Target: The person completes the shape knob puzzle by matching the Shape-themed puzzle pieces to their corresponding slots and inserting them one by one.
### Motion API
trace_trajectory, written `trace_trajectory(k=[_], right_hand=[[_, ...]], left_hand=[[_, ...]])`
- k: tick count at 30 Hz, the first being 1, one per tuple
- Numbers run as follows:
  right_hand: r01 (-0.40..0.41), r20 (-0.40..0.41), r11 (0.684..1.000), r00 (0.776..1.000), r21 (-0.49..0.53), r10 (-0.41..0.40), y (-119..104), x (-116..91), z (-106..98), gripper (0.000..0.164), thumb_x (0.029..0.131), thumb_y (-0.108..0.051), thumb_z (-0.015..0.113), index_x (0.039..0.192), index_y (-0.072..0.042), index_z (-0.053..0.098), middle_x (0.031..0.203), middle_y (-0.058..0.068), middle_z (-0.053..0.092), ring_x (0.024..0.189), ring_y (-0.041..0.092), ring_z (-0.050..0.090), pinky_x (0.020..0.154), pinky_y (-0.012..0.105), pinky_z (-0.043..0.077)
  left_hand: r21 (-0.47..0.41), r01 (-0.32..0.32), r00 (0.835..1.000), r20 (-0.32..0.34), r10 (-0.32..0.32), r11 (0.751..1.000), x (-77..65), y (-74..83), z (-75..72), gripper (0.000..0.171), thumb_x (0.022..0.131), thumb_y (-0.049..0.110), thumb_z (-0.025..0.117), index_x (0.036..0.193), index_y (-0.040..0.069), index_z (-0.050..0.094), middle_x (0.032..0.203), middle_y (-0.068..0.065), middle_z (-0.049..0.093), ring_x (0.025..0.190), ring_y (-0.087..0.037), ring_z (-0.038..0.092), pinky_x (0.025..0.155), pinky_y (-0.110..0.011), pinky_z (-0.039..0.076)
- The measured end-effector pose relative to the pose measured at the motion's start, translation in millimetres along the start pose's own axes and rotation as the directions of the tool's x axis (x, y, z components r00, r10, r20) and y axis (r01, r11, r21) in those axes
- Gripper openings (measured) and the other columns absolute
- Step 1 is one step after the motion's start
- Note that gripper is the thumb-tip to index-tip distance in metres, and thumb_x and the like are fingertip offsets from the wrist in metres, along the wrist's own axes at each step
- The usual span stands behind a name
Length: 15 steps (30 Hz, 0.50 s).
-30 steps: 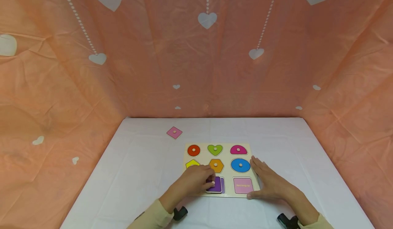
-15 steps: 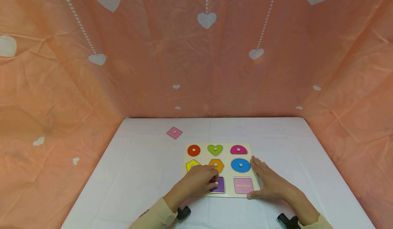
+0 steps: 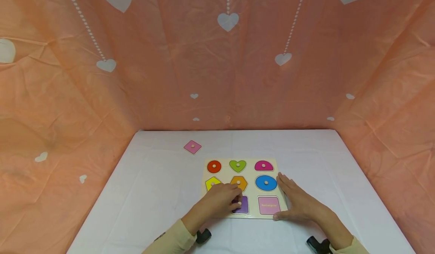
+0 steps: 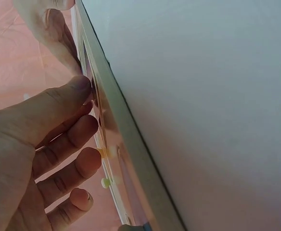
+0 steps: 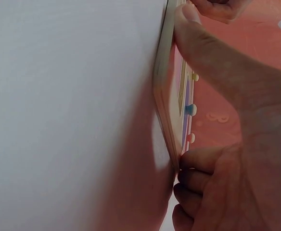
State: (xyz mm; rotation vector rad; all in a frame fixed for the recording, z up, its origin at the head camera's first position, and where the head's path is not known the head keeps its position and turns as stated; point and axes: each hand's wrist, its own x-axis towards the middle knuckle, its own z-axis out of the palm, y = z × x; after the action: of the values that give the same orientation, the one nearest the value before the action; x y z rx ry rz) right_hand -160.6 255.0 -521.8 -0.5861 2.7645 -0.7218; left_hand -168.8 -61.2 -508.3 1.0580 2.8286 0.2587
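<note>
My left hand (image 3: 219,200) pinches the knob of a purple square puzzle piece (image 3: 244,205), which lies in the front row of the wooden puzzle board (image 3: 252,191). Part of that piece is behind the fingers. In the left wrist view the thumb and forefinger (image 4: 80,84) meet close over the board's face, with the other fingers bent loosely. My right hand (image 3: 299,201) rests against the board's right side, fingers extended along the edge and thumb at the front corner. Beside it, a pink recess (image 3: 269,205) shows printed lettering and no knob.
Knobbed pieces sit in the board: a red circle (image 3: 214,166), green heart (image 3: 237,166), magenta half-circle (image 3: 263,166), yellow pentagon (image 3: 211,182), orange hexagon (image 3: 239,183) and blue oval (image 3: 266,183). A pink diamond piece (image 3: 192,147) lies behind it on the white table (image 3: 156,193).
The purple square, offset to the left over its recess a second ago, has shifted right and now lines up with it. My left hand moved right with it; my right hand stayed put.
</note>
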Motion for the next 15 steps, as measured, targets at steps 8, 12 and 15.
trace_trajectory(k=[8,12,15], right_hand=[[0.003,0.000,1.000,1.000,0.005,-0.003,0.4,0.0,0.2,0.139,0.067,-0.068,0.093,0.166,0.004,0.028,0.174,0.025,0.026,0.158,0.054,0.023,0.122,0.066,0.030],[0.011,0.004,1.000,1.000,-0.002,-0.011,0.1,-0.2,0.0,0.138,0.068,-0.068,0.093,0.166,0.005,0.027,0.174,0.025,0.025,0.157,0.054,0.024,0.122,0.066,0.031],[0.020,0.004,1.000,1.000,0.000,-0.020,-0.9,-0.5,0.1,0.137,0.068,-0.066,0.094,0.166,0.005,0.028,0.173,0.026,0.026,0.157,0.055,0.024,0.121,0.067,0.032]], left_hand=[[0.009,-0.004,1.000,-0.005,0.004,1.000,0.9,-1.4,4.4,0.017,0.097,0.041,0.081,0.102,0.028,0.071,0.095,0.018,0.061,0.080,-0.002,0.053,0.077,-0.023,0.047],[-0.001,0.006,1.000,0.000,-0.006,1.000,0.6,-0.7,2.9,0.017,0.097,0.042,0.081,0.102,0.029,0.071,0.095,0.018,0.062,0.082,-0.003,0.054,0.079,-0.024,0.048],[-0.023,0.021,1.000,0.005,-0.021,1.000,-0.8,-1.1,0.9,0.017,0.098,0.043,0.080,0.102,0.029,0.072,0.096,0.018,0.063,0.083,-0.003,0.055,0.080,-0.024,0.049]])
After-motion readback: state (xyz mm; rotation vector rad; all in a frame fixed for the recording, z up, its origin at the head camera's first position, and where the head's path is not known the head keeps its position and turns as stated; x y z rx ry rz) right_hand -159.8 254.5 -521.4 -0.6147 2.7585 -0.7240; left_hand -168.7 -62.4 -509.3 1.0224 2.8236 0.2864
